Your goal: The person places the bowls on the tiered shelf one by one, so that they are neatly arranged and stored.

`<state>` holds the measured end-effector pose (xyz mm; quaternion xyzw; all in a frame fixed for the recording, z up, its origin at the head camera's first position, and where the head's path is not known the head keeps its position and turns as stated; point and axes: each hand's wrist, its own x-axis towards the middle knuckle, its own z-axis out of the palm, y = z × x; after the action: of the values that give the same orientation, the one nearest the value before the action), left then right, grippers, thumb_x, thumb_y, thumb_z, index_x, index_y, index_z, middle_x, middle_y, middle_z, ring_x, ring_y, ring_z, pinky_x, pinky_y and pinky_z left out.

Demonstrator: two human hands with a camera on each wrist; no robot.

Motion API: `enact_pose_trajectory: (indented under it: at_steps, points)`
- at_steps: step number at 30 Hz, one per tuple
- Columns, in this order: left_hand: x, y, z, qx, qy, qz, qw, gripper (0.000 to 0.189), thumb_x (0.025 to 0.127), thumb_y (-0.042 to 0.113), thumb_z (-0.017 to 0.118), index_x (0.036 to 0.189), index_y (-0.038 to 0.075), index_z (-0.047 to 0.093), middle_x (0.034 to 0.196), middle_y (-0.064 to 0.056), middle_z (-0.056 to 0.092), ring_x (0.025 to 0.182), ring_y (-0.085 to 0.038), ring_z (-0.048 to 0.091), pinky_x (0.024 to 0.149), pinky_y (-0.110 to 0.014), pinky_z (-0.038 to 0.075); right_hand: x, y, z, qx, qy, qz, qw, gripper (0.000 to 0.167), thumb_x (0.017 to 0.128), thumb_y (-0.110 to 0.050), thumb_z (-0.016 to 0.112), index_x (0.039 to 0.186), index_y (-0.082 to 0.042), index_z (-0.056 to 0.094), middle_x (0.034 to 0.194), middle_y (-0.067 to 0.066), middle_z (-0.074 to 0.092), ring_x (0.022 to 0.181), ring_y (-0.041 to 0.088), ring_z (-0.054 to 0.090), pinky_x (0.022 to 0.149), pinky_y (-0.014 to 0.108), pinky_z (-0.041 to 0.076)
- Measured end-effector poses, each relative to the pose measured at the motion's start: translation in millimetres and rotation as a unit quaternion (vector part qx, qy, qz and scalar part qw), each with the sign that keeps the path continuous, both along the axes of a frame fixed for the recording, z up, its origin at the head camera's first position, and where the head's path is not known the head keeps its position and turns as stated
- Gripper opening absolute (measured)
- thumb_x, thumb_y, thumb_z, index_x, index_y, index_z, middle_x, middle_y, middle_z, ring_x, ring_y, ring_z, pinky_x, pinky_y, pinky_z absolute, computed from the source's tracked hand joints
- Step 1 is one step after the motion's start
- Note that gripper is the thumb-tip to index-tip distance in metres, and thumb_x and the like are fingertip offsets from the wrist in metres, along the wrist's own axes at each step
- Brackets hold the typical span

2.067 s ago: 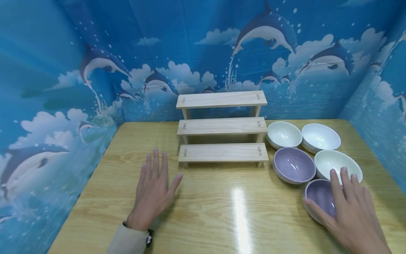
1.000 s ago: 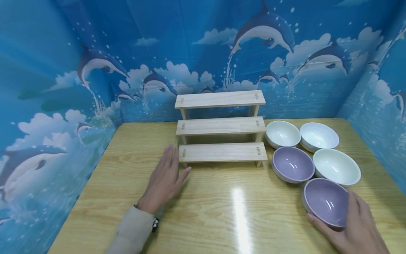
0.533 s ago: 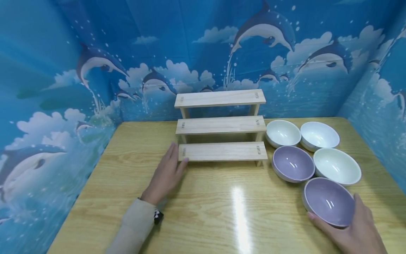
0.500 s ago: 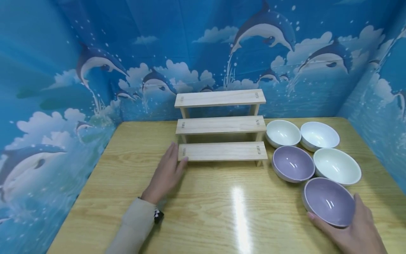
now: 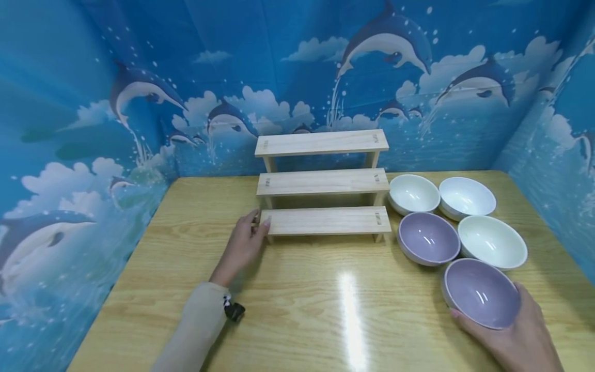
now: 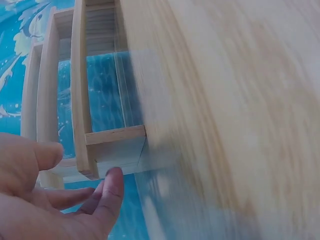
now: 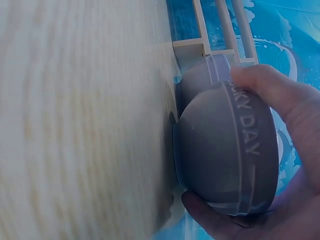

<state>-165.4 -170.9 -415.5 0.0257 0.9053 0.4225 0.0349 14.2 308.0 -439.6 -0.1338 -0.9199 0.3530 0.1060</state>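
Note:
A three-step wooden display stand [image 5: 325,222] stands at the back middle of the table. At the left end of its lowest step is my left hand [image 5: 244,240], thumb over the board and fingers curled around the end. In the left wrist view, the fingertips [image 6: 114,182] come right at the end leg under that step. My right hand [image 5: 520,325] grips the front purple bowl [image 5: 481,292] by its right side, thumb at the near rim and fingers around the far side. Raised lettering shows on this bowl [image 7: 215,145] in the right wrist view.
Behind the held bowl sit another purple bowl [image 5: 428,238] and several white bowls, one pale white bowl [image 5: 492,242] close beside it. A dolphin-print cloth [image 5: 288,62] encloses the table [image 5: 297,310] at the back and sides.
My left hand has moved right and forward to the stand's lowest step and curled its fingers at its end. My right hand has come down from above the front purple bowl and taken hold of it.

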Motion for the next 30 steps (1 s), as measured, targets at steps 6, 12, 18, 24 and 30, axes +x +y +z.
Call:
enact_pose_trajectory:
  at_steps: [6, 12, 18, 24, 30]
  points:
    - [-3.8, 0.2, -0.4, 0.025, -0.039, 0.018, 0.9988, 0.064, 0.108, 0.042, 0.046, 0.156, 0.002, 0.033, 0.127, -0.015, 0.055, 0.107, -0.026, 0.059, 0.087, -0.04, 0.056, 0.4, 0.1, -1.4, -0.018, -0.019, -0.019, 0.9995, 0.103, 0.066, -0.034, 0.097, 0.144, 0.005, 0.043, 0.121, 0.029, 0.057, 0.084, -0.014, 0.04, 0.06, 0.017, 0.038]
    - [-5.8, 0.6, -1.4, 0.079, -0.085, 0.043, 0.9923, 0.063, 0.108, 0.041, 0.047, 0.158, 0.007, 0.032, 0.124, -0.014, 0.056, 0.1, -0.025, 0.063, 0.085, -0.038, 0.057, 0.4, -2.1, 3.7, -0.023, -0.054, -0.042, 0.9974, 0.111, 0.068, -0.037, 0.095, 0.149, 0.008, 0.034, 0.129, 0.034, 0.05, 0.099, 0.022, 0.054, 0.067, 0.023, 0.037]
    - [-8.8, 1.9, -5.9, 0.162, -0.114, 0.064, 0.9782, 0.06, 0.108, 0.034, 0.05, 0.158, 0.008, 0.031, 0.118, -0.014, 0.052, 0.087, -0.021, 0.064, 0.077, -0.033, 0.06, 1.1, -4.8, 7.7, -0.026, -0.078, -0.061, 0.9948, 0.118, 0.07, -0.04, 0.094, 0.154, 0.008, 0.027, 0.135, 0.036, 0.043, 0.11, 0.049, 0.047, 0.073, 0.035, 0.039]
    - [-9.6, 1.9, -8.1, 0.176, -0.117, 0.071, 0.9748, 0.056, 0.108, 0.031, 0.05, 0.157, 0.009, 0.034, 0.119, -0.014, 0.05, 0.085, -0.02, 0.062, 0.076, -0.033, 0.059, 4.3, 0.5, 6.7, -0.017, -0.076, -0.066, 0.9948, 0.115, 0.067, -0.042, 0.095, 0.153, 0.004, 0.033, 0.133, 0.032, 0.048, 0.1, 0.032, 0.05, 0.065, 0.022, 0.035]
    - [-11.7, 1.8, -9.1, 0.19, -0.125, 0.079, 0.9706, 0.054, 0.108, 0.028, 0.051, 0.156, 0.009, 0.037, 0.123, -0.013, 0.05, 0.087, -0.02, 0.062, 0.077, -0.031, 0.059, 6.8, -0.7, 12.2, -0.011, -0.087, -0.064, 0.994, 0.118, 0.066, -0.043, 0.095, 0.153, 0.005, 0.031, 0.133, 0.034, 0.047, 0.103, 0.039, 0.052, 0.065, 0.024, 0.036]
